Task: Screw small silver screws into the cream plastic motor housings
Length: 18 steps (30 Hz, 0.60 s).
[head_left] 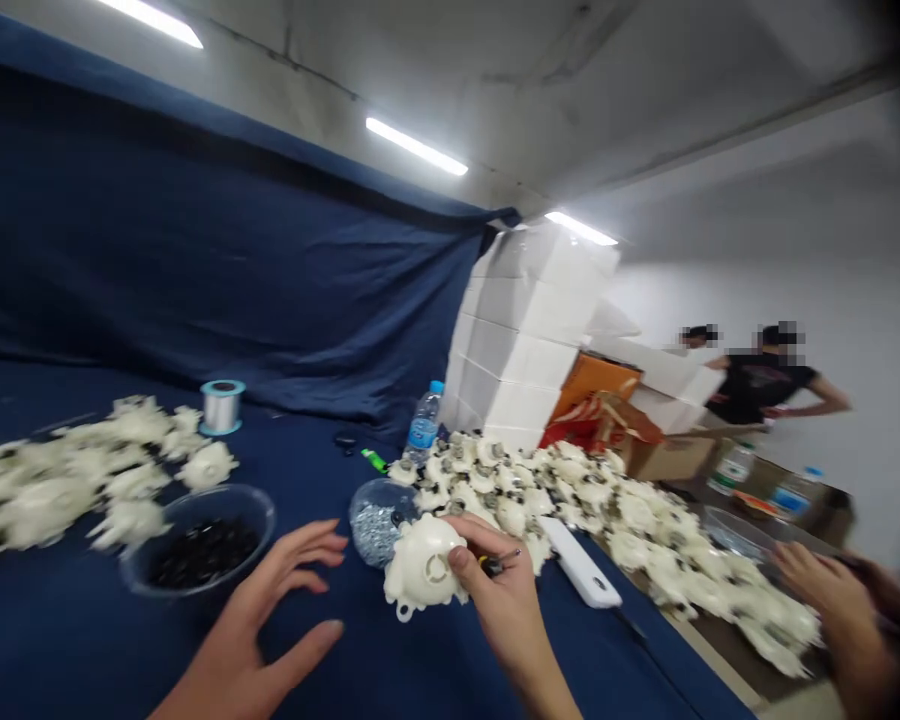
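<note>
My right hand grips a cream plastic housing, rounded, with small lugs along its rim and a ring-shaped mark on its face. A slim dark tool with a metal tip, perhaps a screwdriver, is tucked in the same hand; its far end is hidden. My left hand is open and holds nothing, fingers spread, between the housing and a clear bowl of small black parts. Just behind the housing sits a clear bowl of small silvery pieces, possibly screws.
Cream housings lie heaped at left and at right. A wire spool, water bottle and white corded device stand on the blue cloth. White boxes are stacked behind. Another person's hands are at right; two people stand farther back.
</note>
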### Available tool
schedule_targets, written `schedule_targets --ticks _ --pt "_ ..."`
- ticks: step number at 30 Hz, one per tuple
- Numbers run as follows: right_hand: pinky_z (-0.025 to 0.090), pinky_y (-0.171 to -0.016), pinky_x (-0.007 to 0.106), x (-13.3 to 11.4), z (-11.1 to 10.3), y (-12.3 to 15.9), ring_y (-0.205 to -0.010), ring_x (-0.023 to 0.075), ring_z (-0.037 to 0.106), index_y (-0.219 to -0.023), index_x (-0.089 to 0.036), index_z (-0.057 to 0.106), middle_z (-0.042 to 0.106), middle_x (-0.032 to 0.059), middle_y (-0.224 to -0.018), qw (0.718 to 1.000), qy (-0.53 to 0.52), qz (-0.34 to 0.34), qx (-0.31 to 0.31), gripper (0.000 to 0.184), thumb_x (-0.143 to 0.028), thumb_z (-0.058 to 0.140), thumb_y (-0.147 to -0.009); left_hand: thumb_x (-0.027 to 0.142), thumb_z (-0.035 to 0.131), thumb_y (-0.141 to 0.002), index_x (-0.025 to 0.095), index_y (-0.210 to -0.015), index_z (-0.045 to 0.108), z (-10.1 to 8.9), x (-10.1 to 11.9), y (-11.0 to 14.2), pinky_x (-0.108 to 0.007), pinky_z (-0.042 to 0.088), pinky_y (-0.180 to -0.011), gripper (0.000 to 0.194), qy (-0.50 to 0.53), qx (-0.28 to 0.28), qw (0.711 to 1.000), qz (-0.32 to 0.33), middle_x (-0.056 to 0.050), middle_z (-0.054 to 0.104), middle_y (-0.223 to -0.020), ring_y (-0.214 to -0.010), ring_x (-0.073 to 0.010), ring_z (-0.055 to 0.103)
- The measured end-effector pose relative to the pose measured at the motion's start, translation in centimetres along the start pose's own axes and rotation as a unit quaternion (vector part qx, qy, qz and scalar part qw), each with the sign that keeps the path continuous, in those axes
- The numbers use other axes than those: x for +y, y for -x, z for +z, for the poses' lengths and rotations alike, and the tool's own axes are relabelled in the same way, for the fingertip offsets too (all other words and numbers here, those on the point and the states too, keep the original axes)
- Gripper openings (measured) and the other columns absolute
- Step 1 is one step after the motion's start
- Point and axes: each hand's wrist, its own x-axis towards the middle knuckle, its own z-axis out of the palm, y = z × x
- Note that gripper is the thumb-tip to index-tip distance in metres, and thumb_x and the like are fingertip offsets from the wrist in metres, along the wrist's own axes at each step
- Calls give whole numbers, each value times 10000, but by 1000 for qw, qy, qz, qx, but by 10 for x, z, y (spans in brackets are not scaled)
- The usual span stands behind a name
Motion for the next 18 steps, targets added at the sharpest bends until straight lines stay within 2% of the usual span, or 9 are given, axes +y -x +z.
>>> schedule_targets --ticks 2,4,6,11,18 --pt "405 -550 256 11 32 -1 -640 154 488 -958 -213 818 600 53 -738 999 -24 1 -26 412 -575 657 -845 298 710 -854 287 -1437 427 5 9 -6 -301 540 -975 648 55 -26 998 23 -81 581 -1373 -1212 -248 593" --pt "408 -542 257 21 57 1 -638 158 502 -963 -206 818 618 60 -751 998 -42 11 -49 409 -562 648 -856 231 712 -839 280 -1405 476 8 10 -7 -266 528 -977 615 103 -7 994 22 -45 624 -1317 -1181 -215 614" --pt "420 -545 260 28 71 6 -642 168 529 -953 -197 822 633 62 -734 996 -52 22 -67 400 -549 666 -845 195 689 -852 274 -1355 531 7 2 -4 -252 516 -992 534 120 8 993 7 -19 659 -1277 -1144 -187 641" --pt "477 -620 267 37 76 17 -686 185 607 -950 -206 826 699 64 -727 994 -53 71 -67 371 -498 600 -913 228 744 -832 273 -1308 578 4 -25 8 -250 535 -989 506 140 9 989 -40 -38 686 -1265 -1133 -185 670" --pt "558 -658 264 48 77 26 -737 203 717 -1005 -242 815 789 75 -838 980 -87 170 -62 339 -503 630 -895 262 794 -800 373 -1254 640 6 -30 12 -220 584 -885 493 107 42 993 -35 4 749 -1093 -964 -161 733"
